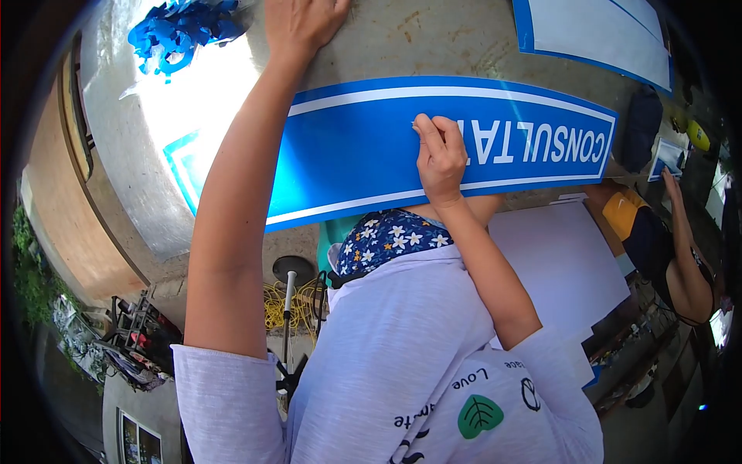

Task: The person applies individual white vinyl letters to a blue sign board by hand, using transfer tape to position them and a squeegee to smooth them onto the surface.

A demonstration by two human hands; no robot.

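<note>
A long blue sign (355, 155) with a white border and white letters "CONSULTAT", upside down to me, lies on a worn grey table (402, 39). My right hand (440, 155) rests on the sign just left of the last letter. Its thumb and forefinger are pinched together on a small thin tool, of which only the tip shows. My left hand (305, 23) is stretched out beyond the sign and pressed flat on the bare table, holding nothing. My white shirt and a floral cloth fill the lower middle of the view.
A heap of blue film scraps (182, 31) lies at the table's far left. Another blue-edged white panel (595, 31) lies at the far right. A white sheet (564, 263) is below the sign. A person in yellow and black (657, 247) works at the right. A yellow hose (290, 305) lies on the floor.
</note>
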